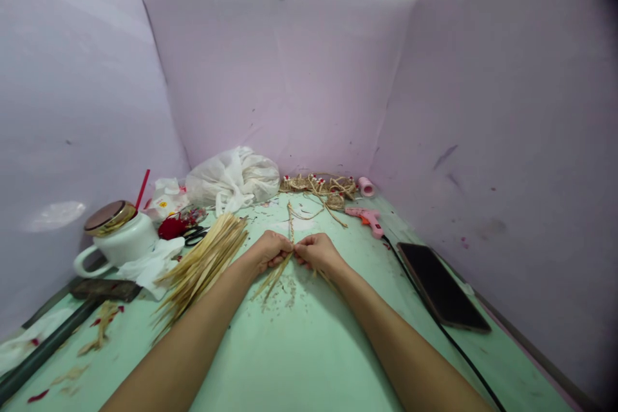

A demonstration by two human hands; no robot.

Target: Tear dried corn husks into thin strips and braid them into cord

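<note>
Both hands meet at the middle of the green table, pinching a thin braid of straw [290, 215]. My left hand [274, 250] closes its fingers on the left strands, and loose straw ends [274, 277] fan out below it toward me. My right hand [316, 252] pinches the braid close beside the left, with more strands trailing under its wrist. The finished-looking plaited length points away from me toward the back. Left of my left forearm lies a thick bundle of dry straw [207, 264]. The fingertips hide the exact crossing of the strands.
A white mug [128, 241] with a lidded jar on it, black scissors [196, 235], a hammer [103, 290] and a white plastic bag [236, 177] stand left. Braided straw pieces [318, 185] lie at the back. Rightward are a pink glue gun [369, 220], its cord and a phone [441, 286]. Lilac panels surround the table.
</note>
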